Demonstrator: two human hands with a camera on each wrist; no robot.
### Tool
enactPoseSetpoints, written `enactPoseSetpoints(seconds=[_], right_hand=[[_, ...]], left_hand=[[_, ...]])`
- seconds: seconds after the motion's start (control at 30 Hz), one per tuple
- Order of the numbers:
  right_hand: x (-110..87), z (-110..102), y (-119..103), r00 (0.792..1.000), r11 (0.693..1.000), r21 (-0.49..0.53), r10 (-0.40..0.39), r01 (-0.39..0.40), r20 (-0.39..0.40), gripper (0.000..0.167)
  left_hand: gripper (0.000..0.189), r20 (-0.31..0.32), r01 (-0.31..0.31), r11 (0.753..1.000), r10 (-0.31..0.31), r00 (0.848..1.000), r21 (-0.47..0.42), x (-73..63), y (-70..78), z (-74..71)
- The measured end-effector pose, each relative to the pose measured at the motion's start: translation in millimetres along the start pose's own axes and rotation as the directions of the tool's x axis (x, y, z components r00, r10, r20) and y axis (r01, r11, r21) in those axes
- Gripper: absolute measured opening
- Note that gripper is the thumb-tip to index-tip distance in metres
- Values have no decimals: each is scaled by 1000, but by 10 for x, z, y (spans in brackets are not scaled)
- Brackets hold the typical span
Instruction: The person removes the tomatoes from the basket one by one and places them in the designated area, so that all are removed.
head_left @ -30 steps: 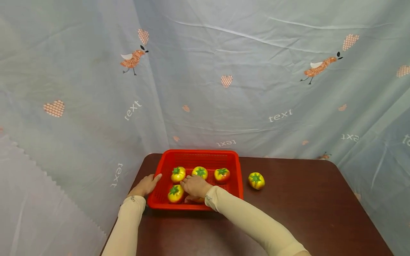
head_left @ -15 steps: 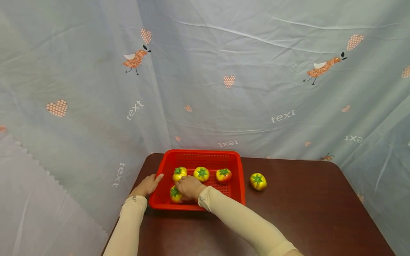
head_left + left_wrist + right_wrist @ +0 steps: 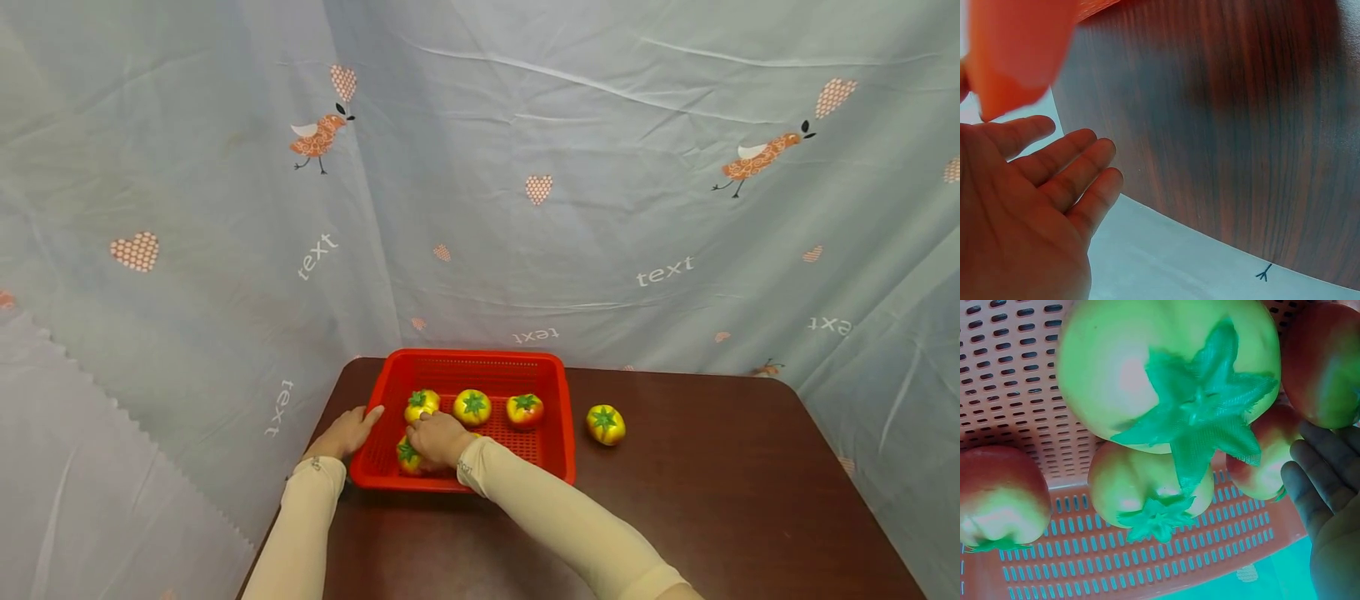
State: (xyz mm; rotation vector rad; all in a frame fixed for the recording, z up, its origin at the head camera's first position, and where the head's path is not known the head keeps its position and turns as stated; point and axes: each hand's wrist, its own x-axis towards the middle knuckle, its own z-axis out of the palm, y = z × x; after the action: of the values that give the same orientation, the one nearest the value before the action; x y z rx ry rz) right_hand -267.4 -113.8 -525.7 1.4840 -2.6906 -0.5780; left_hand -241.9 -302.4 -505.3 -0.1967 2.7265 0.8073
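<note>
A red plastic basket (image 3: 551, 358) holds several yellow-red tomatoes with green star-shaped leaves. My right hand (image 3: 438, 439) reaches inside and holds the front-left tomato (image 3: 407, 454); its fingers lie along the far side, as the right wrist view also shows, while the thumb is mostly hidden. Close to that wrist camera sits another tomato (image 3: 1110, 369), largely covered by the hand and sleeve in the head view. My left hand (image 3: 1029, 200) rests at the basket's left side, thumb over the rim and fingers straight outside the wall.
Three tomatoes form the back row: left (image 3: 422, 403), middle (image 3: 472, 407) and right (image 3: 525, 410). One more tomato (image 3: 605, 425) lies on the dark brown table (image 3: 712, 483), right of the basket. A patterned grey curtain (image 3: 480, 167) hangs behind the table.
My right hand has moved left from the front-middle tomato to the front-left one. My left hand stays at the basket's left rim. The whole head view has shifted slightly.
</note>
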Motion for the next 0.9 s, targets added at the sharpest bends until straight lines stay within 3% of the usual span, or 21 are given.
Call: enactPoseSetpoints(seconds=[0.3, 0.57, 0.9], right_hand=[[-13, -50, 21, 1000, 1000, 12, 3, -2, -18, 56], [-39, -157, 48, 1000, 998, 55, 0, -1, 15, 65], [-100, -328, 237, 999, 993, 105, 47, -46, -10, 73]], left_hand=[[64, -3, -7, 1000, 7, 1000, 1, -44, -32, 19], [65, 6, 7, 1000, -7, 1000, -23, -60, -52, 33], [66, -10, -19, 1000, 19, 1000, 23, -22, -5, 30]])
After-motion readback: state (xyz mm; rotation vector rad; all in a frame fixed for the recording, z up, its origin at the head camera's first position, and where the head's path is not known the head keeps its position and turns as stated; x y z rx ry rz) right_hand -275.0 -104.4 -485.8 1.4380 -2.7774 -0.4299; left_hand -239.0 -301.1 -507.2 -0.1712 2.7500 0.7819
